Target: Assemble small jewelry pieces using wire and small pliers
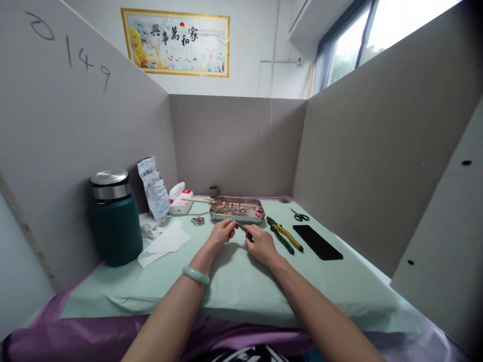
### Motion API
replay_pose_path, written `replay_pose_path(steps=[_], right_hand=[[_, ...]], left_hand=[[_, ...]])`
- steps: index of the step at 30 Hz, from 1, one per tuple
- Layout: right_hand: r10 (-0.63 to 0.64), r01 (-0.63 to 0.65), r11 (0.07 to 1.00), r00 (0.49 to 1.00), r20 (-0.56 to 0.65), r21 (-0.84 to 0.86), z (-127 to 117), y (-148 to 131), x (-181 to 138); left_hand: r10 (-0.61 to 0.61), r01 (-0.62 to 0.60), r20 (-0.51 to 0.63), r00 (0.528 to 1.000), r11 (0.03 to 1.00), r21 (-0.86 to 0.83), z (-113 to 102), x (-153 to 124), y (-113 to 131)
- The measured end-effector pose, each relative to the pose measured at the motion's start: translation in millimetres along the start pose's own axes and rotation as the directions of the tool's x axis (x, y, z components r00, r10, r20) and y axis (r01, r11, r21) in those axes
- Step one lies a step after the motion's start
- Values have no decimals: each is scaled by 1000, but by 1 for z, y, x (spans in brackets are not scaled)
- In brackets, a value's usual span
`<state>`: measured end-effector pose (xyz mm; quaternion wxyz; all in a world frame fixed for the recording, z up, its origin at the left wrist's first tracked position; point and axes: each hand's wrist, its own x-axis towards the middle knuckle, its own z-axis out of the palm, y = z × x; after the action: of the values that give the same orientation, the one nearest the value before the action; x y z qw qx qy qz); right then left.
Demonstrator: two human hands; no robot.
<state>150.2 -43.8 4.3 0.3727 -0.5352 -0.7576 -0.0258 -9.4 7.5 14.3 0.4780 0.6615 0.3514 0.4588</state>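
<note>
My right hand (261, 244) is closed around small pliers (247, 233) with dark handles and a touch of red. The jaws point up and left, to the fingertips of my left hand (223, 233). That hand is pinched shut; whatever sits between its fingers is too small to make out. Just beyond both hands lies a metal tray (237, 219) of small red, gold and clear beads, with a thin wooden stick (199, 200) across it. A little heap of red and silver beaded pieces (197, 220) rests left of the tray.
To the right lie large yellow-green pliers (286, 236), black scissors (301, 216) and a black phone-like slab (317, 242). At left are a green flask (115, 221), a foil pouch (154, 188), a tissue pack (181, 201) and white paper (165, 245). Grey partitions (237, 146) enclose the table.
</note>
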Motion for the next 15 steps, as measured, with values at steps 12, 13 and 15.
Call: replay_pose_path(steps=[12, 13, 15], right_hand=[[67, -84, 970, 995, 77, 229, 6, 9, 7], [76, -94, 965, 994, 83, 245, 5, 10, 8], [93, -115, 952, 992, 90, 283, 3, 13, 9]], left_hand=[[-138, 148, 60, 989, 966, -213, -1, -3, 2], [-156, 167, 65, 986, 959, -230, -2, -4, 3], [-197, 212, 89, 976, 950, -228, -5, -6, 5]])
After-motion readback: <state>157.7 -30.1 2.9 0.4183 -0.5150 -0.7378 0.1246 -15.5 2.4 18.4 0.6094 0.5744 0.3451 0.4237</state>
